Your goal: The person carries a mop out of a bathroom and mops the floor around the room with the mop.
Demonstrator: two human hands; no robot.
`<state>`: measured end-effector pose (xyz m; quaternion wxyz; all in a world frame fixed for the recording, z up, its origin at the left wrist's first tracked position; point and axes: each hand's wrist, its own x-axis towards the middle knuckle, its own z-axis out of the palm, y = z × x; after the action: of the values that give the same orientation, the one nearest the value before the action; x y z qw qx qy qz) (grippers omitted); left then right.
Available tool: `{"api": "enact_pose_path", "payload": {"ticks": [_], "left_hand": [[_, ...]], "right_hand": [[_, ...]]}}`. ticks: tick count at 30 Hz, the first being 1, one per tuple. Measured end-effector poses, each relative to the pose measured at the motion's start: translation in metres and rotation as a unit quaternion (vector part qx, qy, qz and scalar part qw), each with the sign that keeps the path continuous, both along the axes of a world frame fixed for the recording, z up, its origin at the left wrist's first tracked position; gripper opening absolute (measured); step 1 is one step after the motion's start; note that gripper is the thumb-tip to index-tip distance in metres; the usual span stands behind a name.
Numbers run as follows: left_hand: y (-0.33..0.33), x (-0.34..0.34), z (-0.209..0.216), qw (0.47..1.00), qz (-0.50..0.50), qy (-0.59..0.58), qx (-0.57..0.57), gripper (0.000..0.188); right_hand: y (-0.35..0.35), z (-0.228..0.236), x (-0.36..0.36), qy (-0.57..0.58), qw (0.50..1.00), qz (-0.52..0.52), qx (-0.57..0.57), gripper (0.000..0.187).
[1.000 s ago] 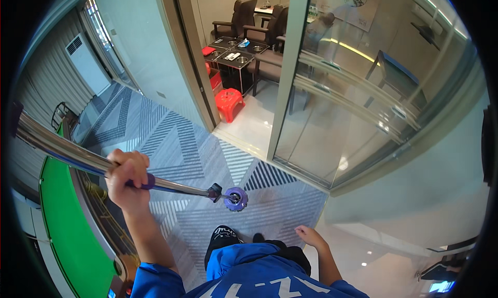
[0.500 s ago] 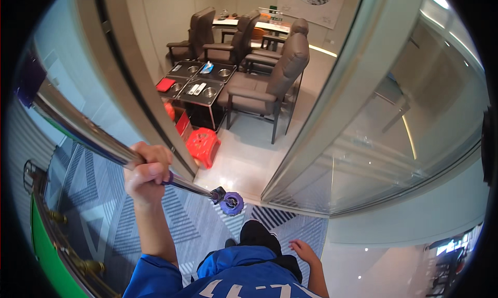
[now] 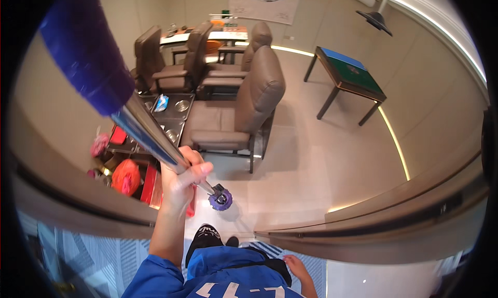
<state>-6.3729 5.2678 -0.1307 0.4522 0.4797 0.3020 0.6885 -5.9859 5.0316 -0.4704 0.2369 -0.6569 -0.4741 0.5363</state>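
Two hands show: at eight o'clock the left hand [image 3: 180,178] curls its fingers [image 3: 192,155] tightly round a slanting pole [image 3: 152,137], probably for balance; the right hand [image 3: 295,267], at five, hangs relaxed, apparently empty. The pole, running from ten to seven o'clock, is shiny silver with a purple sleeve [image 3: 96,65] and round purple head [image 3: 221,202].

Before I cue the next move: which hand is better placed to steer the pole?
Likely the left hand: it grips the pole above its purple head, while the right hand hangs apart from it.
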Motion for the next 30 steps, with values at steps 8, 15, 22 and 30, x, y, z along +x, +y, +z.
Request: {"api": "enact_pose_path", "payload": {"ticks": [8,15,22,30], "left_hand": [[0.215,0.051,-0.018,0.987,-0.121,-0.037,-0.099,0.025],[0.335,0.181,-0.042,0.949,-0.287,-0.014,-0.133,0.025],[0.356,0.316,-0.077,0.911,-0.377,-0.013,-0.168,0.028],[0.344,0.416,-0.108,0.873,-0.456,-0.014,-0.170,0.027]], "right_hand": [[0.059,0.005,-0.100,0.044,0.985,-0.161,-0.039,0.034],[0.127,0.048,-0.192,0.025,0.908,-0.408,-0.088,0.034],[0.205,0.073,-0.211,0.005,0.797,-0.603,-0.035,0.029],[0.316,0.059,-0.079,-0.165,0.837,-0.522,-0.009,0.039]]}}
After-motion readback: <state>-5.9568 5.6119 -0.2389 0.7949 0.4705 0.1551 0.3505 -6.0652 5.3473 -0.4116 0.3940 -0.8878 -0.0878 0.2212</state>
